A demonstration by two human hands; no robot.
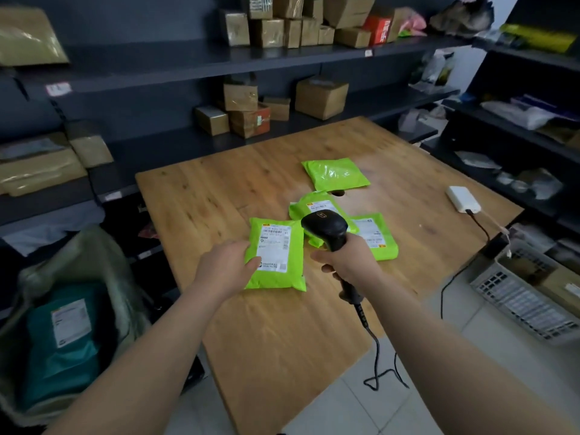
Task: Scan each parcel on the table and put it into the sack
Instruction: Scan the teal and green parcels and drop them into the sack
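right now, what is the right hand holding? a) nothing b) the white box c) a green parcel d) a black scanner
d: the right hand is curled round the handle of the black scanner, while the left hand holds the green parcel.

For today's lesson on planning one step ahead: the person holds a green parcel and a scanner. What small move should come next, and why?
Probably swing the scanner left and down onto the barcode. The left hand grips the parcel label-up, while the right hand holds the scanner with its head beside the label, not over it, so the scan seems not yet done.
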